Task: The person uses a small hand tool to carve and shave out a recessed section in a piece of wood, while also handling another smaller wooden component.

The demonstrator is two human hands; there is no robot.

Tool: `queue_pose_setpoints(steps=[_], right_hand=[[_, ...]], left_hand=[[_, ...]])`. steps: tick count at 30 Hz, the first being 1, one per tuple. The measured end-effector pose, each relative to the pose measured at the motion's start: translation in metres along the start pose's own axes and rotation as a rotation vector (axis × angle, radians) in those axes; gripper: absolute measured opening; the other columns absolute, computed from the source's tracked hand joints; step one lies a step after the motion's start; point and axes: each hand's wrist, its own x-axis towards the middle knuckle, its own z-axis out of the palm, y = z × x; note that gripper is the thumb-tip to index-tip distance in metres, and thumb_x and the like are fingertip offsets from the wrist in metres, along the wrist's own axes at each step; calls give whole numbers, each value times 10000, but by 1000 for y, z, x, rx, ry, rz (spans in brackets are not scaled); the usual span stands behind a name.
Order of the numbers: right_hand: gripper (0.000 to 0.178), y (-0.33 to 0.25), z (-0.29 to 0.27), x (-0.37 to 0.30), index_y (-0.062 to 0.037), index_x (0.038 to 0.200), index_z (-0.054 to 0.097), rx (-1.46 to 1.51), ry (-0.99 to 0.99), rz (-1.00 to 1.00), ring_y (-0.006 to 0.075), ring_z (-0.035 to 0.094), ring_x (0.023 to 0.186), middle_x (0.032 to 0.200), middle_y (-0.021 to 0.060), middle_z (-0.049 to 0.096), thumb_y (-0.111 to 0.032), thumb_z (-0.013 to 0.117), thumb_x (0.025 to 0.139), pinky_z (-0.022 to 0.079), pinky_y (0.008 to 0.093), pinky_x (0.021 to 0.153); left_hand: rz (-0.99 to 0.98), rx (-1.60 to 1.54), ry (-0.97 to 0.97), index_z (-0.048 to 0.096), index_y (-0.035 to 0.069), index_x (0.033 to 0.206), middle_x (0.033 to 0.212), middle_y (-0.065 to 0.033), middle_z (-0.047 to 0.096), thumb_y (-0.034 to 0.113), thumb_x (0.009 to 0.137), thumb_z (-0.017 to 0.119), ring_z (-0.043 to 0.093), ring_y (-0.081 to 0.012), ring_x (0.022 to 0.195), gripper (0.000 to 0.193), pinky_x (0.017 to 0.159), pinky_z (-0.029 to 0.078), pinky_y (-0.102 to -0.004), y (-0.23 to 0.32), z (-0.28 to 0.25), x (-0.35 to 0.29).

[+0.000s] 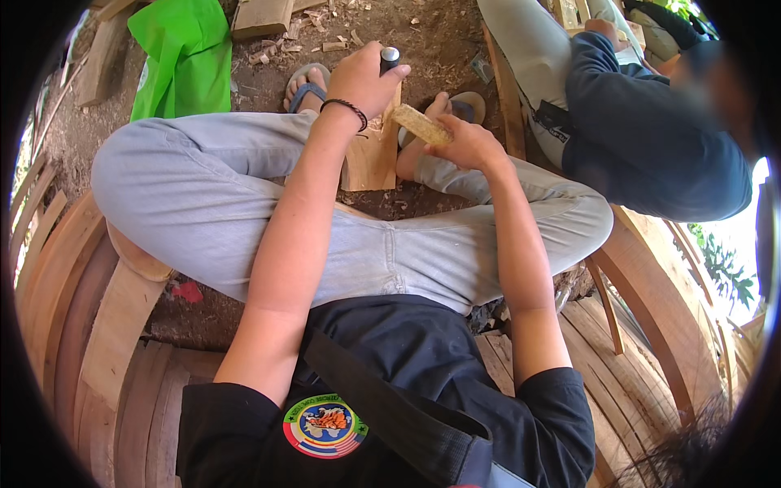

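Observation:
My left hand [358,81] is closed around the black handle of a chisel [390,60], whose silver cap points up at the head view. The chisel's blade is hidden behind the hand. Below it, a pale wooden block [371,167] lies between my feet. My right hand [472,145] grips a short, rough-edged wooden mallet [421,124]. Its end is close to the chisel and the block, a little lower than the handle's cap; whether it touches either cannot be made out.
Wood chips [333,46] and offcuts [262,16] litter the dirt ground ahead. A green bag [183,61] stands at the far left. Another person in a dark blue top [643,122] sits close on my right. Curved wooden pieces [659,301] flank me on both sides.

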Motion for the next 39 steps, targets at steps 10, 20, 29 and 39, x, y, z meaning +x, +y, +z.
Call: queue_pose_setpoints(steps=[10, 20, 29, 39], right_hand=[[737, 14, 5, 7, 5, 1445, 529, 709, 219, -79, 257, 728, 902, 1150, 187, 716, -394, 787, 882, 565, 366, 746], [717, -2, -13, -12, -2, 1449, 515, 928, 347, -32, 98, 667, 649, 940, 75, 693, -402, 763, 909, 353, 235, 431], [720, -1, -9, -13, 3, 1452, 509, 957, 351, -42, 108, 682, 648, 923, 69, 683, -397, 759, 908, 344, 233, 429], [743, 0, -8, -12, 28, 1451, 506, 933, 355, -53, 128, 686, 661, 944, 96, 678, -404, 762, 904, 395, 245, 461]], left_hand=[[16, -143, 92, 637, 42, 1049, 925, -165, 744, 445, 859, 805, 735, -338, 897, 476, 795, 557, -429, -12, 21, -3], [11, 47, -55, 613, -10, 1132, 993, -259, 725, 401, 917, 727, 707, -428, 988, 478, 869, 556, -498, 14, -13, -12], [-63, 157, -61, 653, 16, 1091, 995, -235, 738, 489, 848, 783, 720, -404, 980, 547, 876, 570, -484, 11, 0, -12], [-93, 103, 102, 684, 46, 983, 920, -212, 748, 664, 777, 771, 732, -392, 901, 658, 813, 567, -463, -4, 8, -9]])
